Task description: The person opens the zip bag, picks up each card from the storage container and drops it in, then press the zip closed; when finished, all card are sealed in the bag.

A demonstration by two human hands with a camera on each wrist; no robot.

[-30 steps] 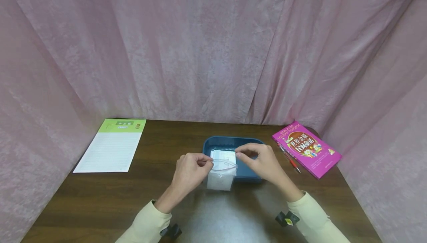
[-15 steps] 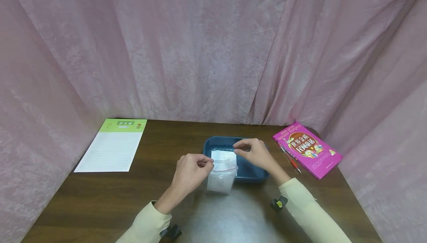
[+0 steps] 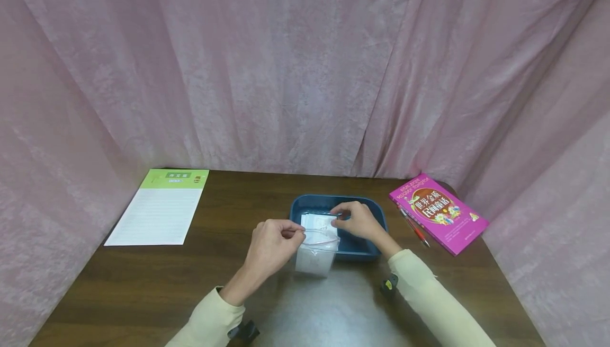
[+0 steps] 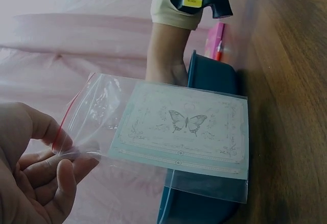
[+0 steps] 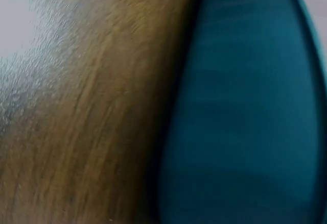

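My left hand pinches the top edge of a clear zip bag between thumb and forefinger. In the left wrist view, a pale card with a butterfly print lies inside the bag, and a red line runs along the bag's mouth. Behind the bag, a white card shows within the blue tray. My right hand reaches over the tray, thumb and forefinger apart at that card's right edge; whether they touch it is unclear. The left wrist view hides its fingers behind the bag; the right wrist view is blurred.
At the right lie a pink book and a red pen beside it. A lined writing pad with a green top sits at the far left. Pink curtains hang around the brown wooden table.
My right hand has released the bag's right side, lifted slightly, then moved left and down toward the white card in the tray. My left hand stays in place, holding the bag.
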